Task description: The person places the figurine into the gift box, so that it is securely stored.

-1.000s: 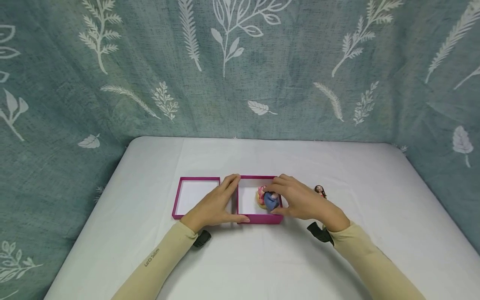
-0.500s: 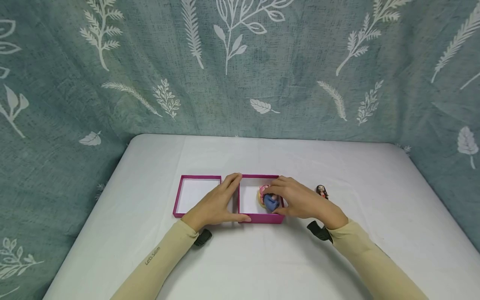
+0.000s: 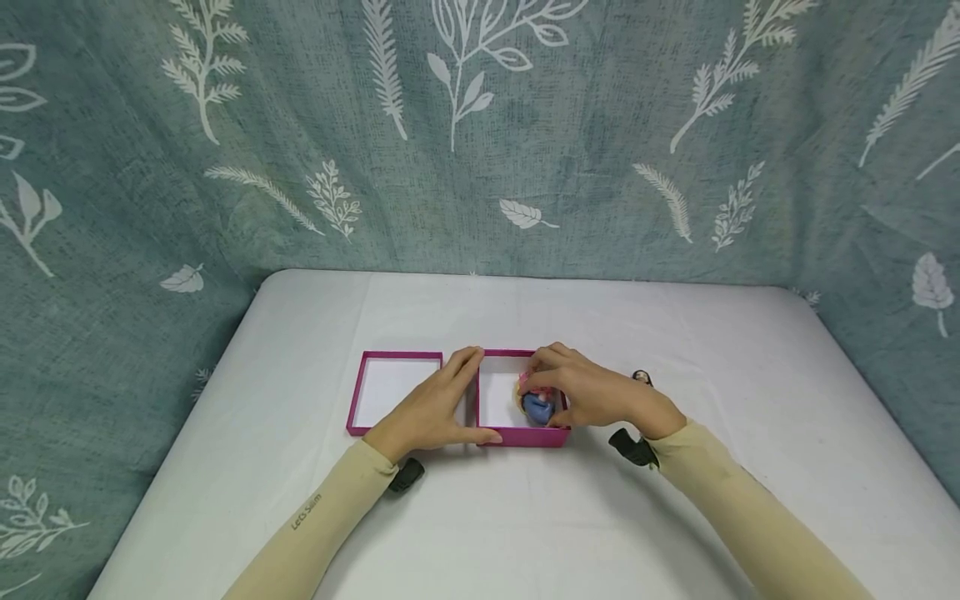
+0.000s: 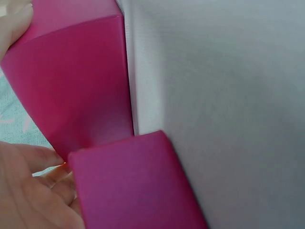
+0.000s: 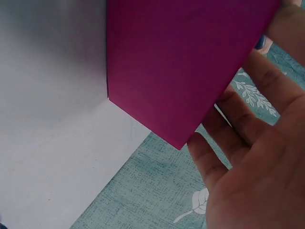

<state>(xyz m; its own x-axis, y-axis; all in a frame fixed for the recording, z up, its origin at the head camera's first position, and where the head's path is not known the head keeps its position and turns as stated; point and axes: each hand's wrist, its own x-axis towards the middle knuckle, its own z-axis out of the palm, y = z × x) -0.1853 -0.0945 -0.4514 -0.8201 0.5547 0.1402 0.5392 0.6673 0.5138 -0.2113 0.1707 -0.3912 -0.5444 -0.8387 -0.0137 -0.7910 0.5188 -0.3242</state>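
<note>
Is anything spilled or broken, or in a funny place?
Nothing looks spilled or broken. One thing seems slightly odd: a dark-haired doll is outside, mostly hidden by the right hand, while a blue-and-pink figurine is inside the pink box.

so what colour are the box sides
The box has magenta sides, clearest in the right wrist view.

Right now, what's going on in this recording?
A person's left hand holds an open magenta box by its left end, while the right hand holds a pink-and-blue figurine inside, at the right. What looks like the lid lies to the left, white inside up. A dark-haired figurine shows partly beyond the right wrist, on the white table.
</note>
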